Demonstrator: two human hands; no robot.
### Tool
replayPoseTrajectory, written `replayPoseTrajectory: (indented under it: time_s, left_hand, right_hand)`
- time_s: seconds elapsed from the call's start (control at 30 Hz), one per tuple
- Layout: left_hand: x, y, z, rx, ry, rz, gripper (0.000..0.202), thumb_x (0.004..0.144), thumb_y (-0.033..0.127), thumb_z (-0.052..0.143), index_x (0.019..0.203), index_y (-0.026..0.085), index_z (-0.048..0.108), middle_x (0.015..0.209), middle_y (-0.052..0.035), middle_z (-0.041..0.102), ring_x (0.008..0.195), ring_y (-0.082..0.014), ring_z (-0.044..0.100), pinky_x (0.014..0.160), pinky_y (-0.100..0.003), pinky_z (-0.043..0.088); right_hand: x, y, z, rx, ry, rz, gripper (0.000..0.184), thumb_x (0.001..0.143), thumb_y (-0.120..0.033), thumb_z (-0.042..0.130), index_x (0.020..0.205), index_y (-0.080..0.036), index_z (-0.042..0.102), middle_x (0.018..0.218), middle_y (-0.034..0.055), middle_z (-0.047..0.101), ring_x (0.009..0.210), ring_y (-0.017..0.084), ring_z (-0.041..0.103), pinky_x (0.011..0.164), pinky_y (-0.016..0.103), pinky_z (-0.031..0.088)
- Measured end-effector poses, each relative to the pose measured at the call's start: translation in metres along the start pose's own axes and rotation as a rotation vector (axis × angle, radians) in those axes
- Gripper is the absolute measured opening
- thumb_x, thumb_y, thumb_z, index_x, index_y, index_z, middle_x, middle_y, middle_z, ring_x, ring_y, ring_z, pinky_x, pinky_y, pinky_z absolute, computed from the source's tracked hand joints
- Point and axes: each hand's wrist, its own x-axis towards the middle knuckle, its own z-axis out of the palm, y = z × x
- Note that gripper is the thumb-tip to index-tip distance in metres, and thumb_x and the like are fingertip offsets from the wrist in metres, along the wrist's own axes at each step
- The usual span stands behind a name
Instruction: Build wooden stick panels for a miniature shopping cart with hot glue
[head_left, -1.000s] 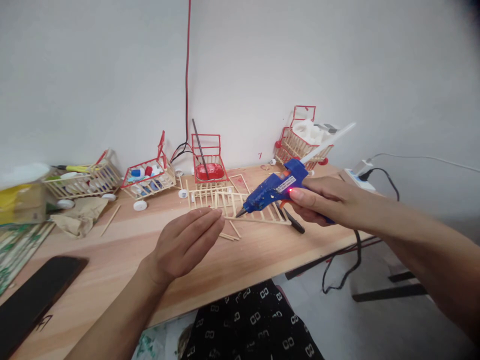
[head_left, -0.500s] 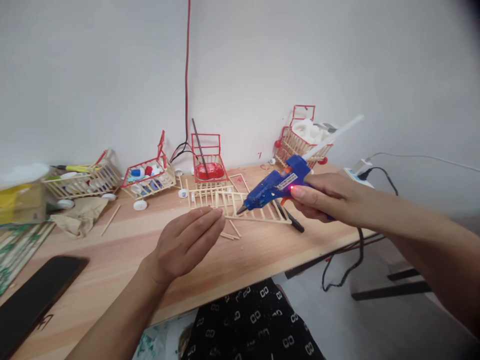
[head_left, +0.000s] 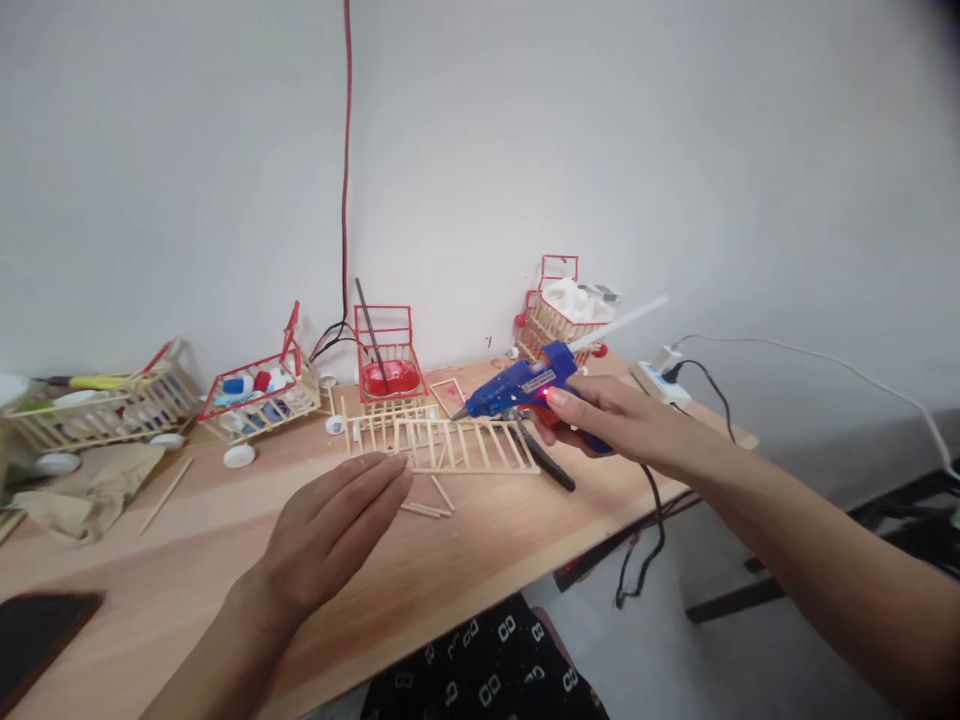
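My right hand (head_left: 592, 415) is wrapped round a blue hot glue gun (head_left: 517, 385), with a red light glowing by the thumb and a white glue stick jutting from its back. The nozzle points left, over the far rail of a ladder-like wooden stick frame (head_left: 480, 447). At the near left corner of that frame, my left hand (head_left: 341, 520) has its fingers pressed together and seems to pinch it; the thumb is hidden. Another stick frame (head_left: 375, 432) lies behind and partly under the first. Loose sticks (head_left: 431, 508) rest just in front.
Behind stand small stick carts: a red-seated one (head_left: 390, 375), one with bottle caps (head_left: 259, 390), one with white material (head_left: 562, 310) and one at far left (head_left: 112, 405). Black pliers (head_left: 551, 462) lie under the glue gun. A phone (head_left: 45, 640), brown paper (head_left: 90, 490) and power strip (head_left: 660, 385) are around.
The view has swung right, so everything sits further left and lower. The glue gun's nozzle has shifted from the frame's near left part to its far rail. Both hands keep their hold.
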Motion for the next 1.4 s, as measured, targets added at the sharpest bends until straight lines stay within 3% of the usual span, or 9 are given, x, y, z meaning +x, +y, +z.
replayPoseTrajectory:
  time_s: [0.17, 0.33, 0.43, 0.7, 1.07, 1.23, 1.4]
  left_hand:
    - [0.001, -0.001, 0.001, -0.007, 0.001, 0.001, 0.033, 0.092, 0.009, 0.045, 0.123, 0.010, 0.057, 0.107, -0.0127, 0.070, 0.106, -0.0218, 0.064, 0.091, -0.035, 0.055]
    - [0.001, -0.003, 0.003, -0.011, -0.008, -0.001, 0.033, 0.093, 0.010, 0.044, 0.124, 0.011, 0.056, 0.107, -0.0123, 0.069, 0.106, -0.0216, 0.064, 0.089, -0.036, 0.056]
    - [-0.002, -0.004, 0.005, -0.007, -0.013, -0.001, 0.030, 0.093, 0.010, 0.044, 0.120, 0.010, 0.057, 0.108, -0.0134, 0.069, 0.107, -0.0227, 0.063, 0.090, -0.037, 0.055]
    - [-0.005, 0.001, 0.011, 0.047, -0.012, 0.043, 0.028, 0.092, 0.008, 0.043, 0.112, 0.007, 0.062, 0.108, -0.0144, 0.069, 0.109, -0.0225, 0.061, 0.091, -0.036, 0.054]
    - [0.018, 0.012, 0.004, 0.065, 0.001, 0.129, 0.024, 0.092, 0.007, 0.040, 0.096, 0.006, 0.064, 0.096, -0.0126, 0.072, 0.089, -0.0202, 0.066, 0.077, -0.034, 0.059]
    - [0.015, 0.009, 0.003, 0.070, 0.028, 0.094, 0.022, 0.092, 0.007, 0.042, 0.096, 0.006, 0.063, 0.095, -0.0116, 0.071, 0.088, -0.0192, 0.065, 0.077, -0.033, 0.058]
    - [0.015, 0.009, 0.002, 0.068, 0.036, 0.079, 0.020, 0.092, 0.008, 0.043, 0.098, 0.007, 0.063, 0.095, -0.0100, 0.071, 0.089, -0.0192, 0.065, 0.078, -0.033, 0.058]
  right_hand:
    - [-0.001, 0.008, 0.000, -0.242, 0.185, -0.005, 0.045, 0.095, -0.052, 0.031, 0.080, -0.018, 0.056, 0.077, 0.0054, 0.060, 0.066, 0.015, 0.053, 0.059, 0.027, 0.041]
    - [-0.006, 0.018, 0.007, -0.560, 0.438, -0.060, 0.026, 0.095, -0.038, 0.038, 0.088, -0.019, 0.056, 0.083, 0.0071, 0.061, 0.075, 0.021, 0.056, 0.066, 0.032, 0.043]
    - [-0.005, 0.023, 0.012, -0.636, 0.514, -0.038, 0.019, 0.093, -0.034, 0.040, 0.089, -0.019, 0.053, 0.082, 0.0069, 0.059, 0.073, 0.021, 0.055, 0.064, 0.033, 0.043]
    - [0.026, 0.008, 0.020, -0.818, 0.577, -0.087, 0.019, 0.091, -0.024, 0.042, 0.107, -0.016, 0.048, 0.108, 0.0141, 0.053, 0.099, 0.028, 0.052, 0.073, 0.036, 0.044]
    - [0.089, -0.036, 0.055, -0.968, 0.515, -0.284, 0.022, 0.090, -0.033, 0.055, 0.104, -0.017, 0.049, 0.105, 0.0095, 0.053, 0.089, 0.022, 0.053, 0.054, 0.028, 0.034]
    - [0.099, -0.044, 0.059, -0.968, 0.524, -0.305, 0.020, 0.092, -0.030, 0.051, 0.107, -0.018, 0.045, 0.104, 0.0083, 0.053, 0.078, 0.018, 0.054, 0.048, 0.027, 0.025]
    - [0.101, -0.043, 0.057, -0.967, 0.566, -0.313, 0.022, 0.091, -0.033, 0.054, 0.106, -0.019, 0.045, 0.104, 0.0072, 0.053, 0.077, 0.018, 0.054, 0.048, 0.028, 0.024]
